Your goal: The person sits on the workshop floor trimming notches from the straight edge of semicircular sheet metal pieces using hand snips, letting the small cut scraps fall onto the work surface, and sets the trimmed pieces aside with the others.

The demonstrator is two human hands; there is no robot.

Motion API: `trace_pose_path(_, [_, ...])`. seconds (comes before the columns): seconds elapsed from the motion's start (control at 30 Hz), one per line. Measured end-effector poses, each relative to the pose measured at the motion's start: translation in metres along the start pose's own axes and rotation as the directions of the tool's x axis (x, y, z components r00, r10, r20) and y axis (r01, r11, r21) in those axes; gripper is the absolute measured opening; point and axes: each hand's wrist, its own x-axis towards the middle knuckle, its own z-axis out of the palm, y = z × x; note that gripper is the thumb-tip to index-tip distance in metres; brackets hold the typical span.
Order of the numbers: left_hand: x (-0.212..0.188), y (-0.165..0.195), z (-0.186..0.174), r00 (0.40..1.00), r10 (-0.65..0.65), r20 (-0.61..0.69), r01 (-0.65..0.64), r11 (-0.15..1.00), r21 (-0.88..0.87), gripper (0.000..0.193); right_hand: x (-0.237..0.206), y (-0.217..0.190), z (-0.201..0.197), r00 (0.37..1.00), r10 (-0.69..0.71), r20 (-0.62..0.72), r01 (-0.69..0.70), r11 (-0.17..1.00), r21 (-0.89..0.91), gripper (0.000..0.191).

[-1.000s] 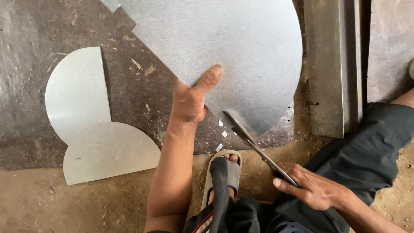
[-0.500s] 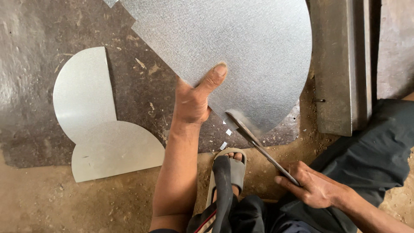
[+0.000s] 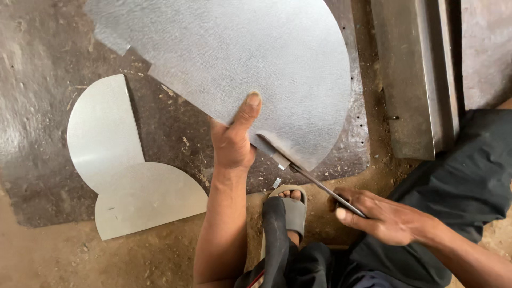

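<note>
While the left hand (image 3: 233, 140) pinches the large metal sheet (image 3: 240, 58) at its lower edge, the right hand (image 3: 381, 216) grips the snips (image 3: 304, 173). Since a second ago, the blades have bitten further into the sheet, nearer the thumb

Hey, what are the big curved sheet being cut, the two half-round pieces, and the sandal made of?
Big sheet: apparently thin galvanized steel, going by its dull grey, mottled surface. Half-round pieces: seemingly the same sheet metal, smoother, with a pale sheen. Sandal: probably rubber or foam, matte grey.
</note>
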Motion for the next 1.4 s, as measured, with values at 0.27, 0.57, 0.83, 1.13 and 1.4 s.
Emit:
trace_pose_path(0.27, [-0.009,-0.028,0.012,0.961,0.058,-0.269,-0.062,0.998,-0.007,0.055,0.026,0.012,0.015,0.983,0.159,-0.094,-0.178,0.949,-0.262,0.074])
trace_pose_path(0.57, [0.003,-0.03,-0.003,0.907,-0.035,-0.42,-0.095,0.954,-0.285,0.063,0.044,0.103,0.06,0.897,-0.236,-0.374,0.323,0.928,0.189,0.072])
trace_pose_path(0.83, [-0.014,-0.057,0.011,0.972,-0.188,-0.141,0.109,0.892,-0.44,0.059,0.084,0.078,0.001,0.806,0.391,-0.446,-0.281,0.914,0.292,0.058])
trace_pose_path(1.13, [-0.044,-0.067,0.037,0.975,-0.204,-0.087,0.15,0.896,-0.419,0.051,0.079,-0.042,-0.012,0.284,-0.118,-0.952,0.353,0.936,-0.011,0.028])
trace_pose_path(1.4, [-0.06,-0.083,0.02,0.944,-0.287,-0.164,0.222,0.918,-0.328,0.046,0.079,-0.062,-0.022,0.009,-0.49,-0.872,0.179,0.859,-0.48,0.004])
